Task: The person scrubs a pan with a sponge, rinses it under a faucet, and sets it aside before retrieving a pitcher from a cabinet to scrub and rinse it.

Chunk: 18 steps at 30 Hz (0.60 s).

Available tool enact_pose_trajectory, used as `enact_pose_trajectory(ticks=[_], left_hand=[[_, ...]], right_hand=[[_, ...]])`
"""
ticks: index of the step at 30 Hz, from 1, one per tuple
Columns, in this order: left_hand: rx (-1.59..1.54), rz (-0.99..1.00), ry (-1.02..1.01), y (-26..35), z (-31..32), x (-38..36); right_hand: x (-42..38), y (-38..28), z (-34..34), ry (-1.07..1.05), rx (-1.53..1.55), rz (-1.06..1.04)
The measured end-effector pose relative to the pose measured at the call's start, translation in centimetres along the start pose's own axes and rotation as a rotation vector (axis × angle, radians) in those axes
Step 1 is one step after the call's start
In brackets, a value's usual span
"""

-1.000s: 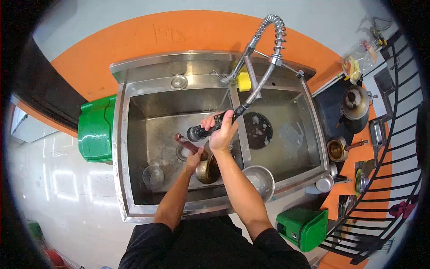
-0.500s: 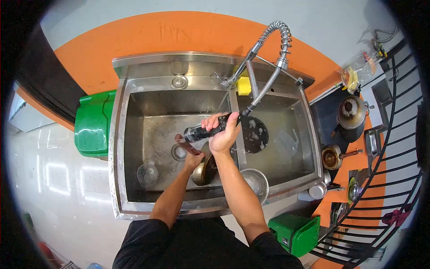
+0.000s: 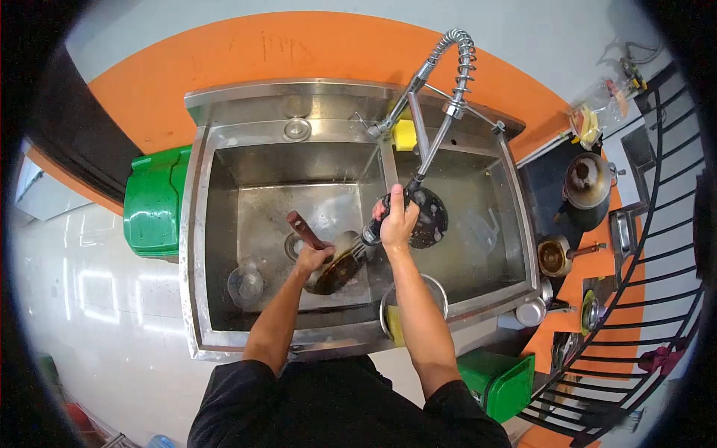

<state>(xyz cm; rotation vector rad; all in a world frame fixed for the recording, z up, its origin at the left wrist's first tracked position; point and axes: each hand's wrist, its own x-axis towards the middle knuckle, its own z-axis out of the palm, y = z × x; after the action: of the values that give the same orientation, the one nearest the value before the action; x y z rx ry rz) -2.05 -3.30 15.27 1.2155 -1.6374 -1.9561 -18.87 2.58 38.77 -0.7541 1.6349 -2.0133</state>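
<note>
My left hand [image 3: 314, 258] is closed round the reddish-brown handle [image 3: 304, 227] of a small saucepan [image 3: 334, 275], low in the left basin. The pan is tilted, its stained inside partly showing. Wrapped round the black spray head [image 3: 375, 230] of the spring-hose tap [image 3: 464, 63] is my right hand [image 3: 401, 220]. The nozzle points down-left at the pan, and water runs from it onto the pan's side. Beside my right hand, a round black pan [image 3: 427, 224] with foam on it lies in the right basin. A clear plastic bowl [image 3: 245, 287] rests in the left basin.
The steel double sink [image 3: 196, 239] has a yellow block [image 3: 405, 136] behind the divider. A metal bowl [image 3: 446, 299] with a yellow-green pad [image 3: 394, 325] sits at the front. Green bins [image 3: 158, 205] flank the sink. Pots [image 3: 586, 183] and another saucepan [image 3: 553, 257] stand at right.
The saucepan has swung up and right, with its handle now pointing up-left. My right hand and the spray head have moved right, and the nozzle has turned down toward the pan.
</note>
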Motion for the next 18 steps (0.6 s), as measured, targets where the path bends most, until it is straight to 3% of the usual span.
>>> enact_pose_trajectory(ticks=[3, 5, 8, 9, 11, 14, 15, 17, 18], left_hand=[[0.109, 0.028, -0.069, 1.5, -0.8, -0.5], [0.474, 0.132, -0.074, 2.3, -0.8, -1.2], [0.377, 0.265, -0.113, -8.5, -1.4, 4.3], [0.378, 0.261, -0.113, -7.5, -1.2, 3.2], [0.172, 0.235, -0.205, -4.2, -0.5, 0.2], [0.268, 0.130, -0.042, -10.4, -0.8, 2.1], [0.267, 0.128, -0.042, -9.0, -0.9, 1.2], [0.422, -0.108, 0.003, -4.2, -1.3, -1.5], [0.419, -0.105, 0.002, -4.0, -1.2, -1.7]], right_hand=[[-0.7, -0.1, 0.4, 0.035, 0.113, 0.074], [-2.1, -0.5, 1.5, -0.027, 0.324, 0.223], [-3.2, -0.5, 2.5, -0.077, 0.363, 0.256], [-3.2, -0.9, 2.7, -0.070, 0.332, 0.232], [-2.7, -0.6, 2.2, -0.047, 0.238, 0.183], [-1.4, 0.0, 0.6, 0.018, 0.050, -0.005], [-1.1, 0.4, 0.1, 0.040, 0.027, -0.060], [-0.8, 1.0, -0.6, 0.044, 0.027, -0.098], [-1.1, 0.6, -0.5, 0.030, 0.062, -0.067]])
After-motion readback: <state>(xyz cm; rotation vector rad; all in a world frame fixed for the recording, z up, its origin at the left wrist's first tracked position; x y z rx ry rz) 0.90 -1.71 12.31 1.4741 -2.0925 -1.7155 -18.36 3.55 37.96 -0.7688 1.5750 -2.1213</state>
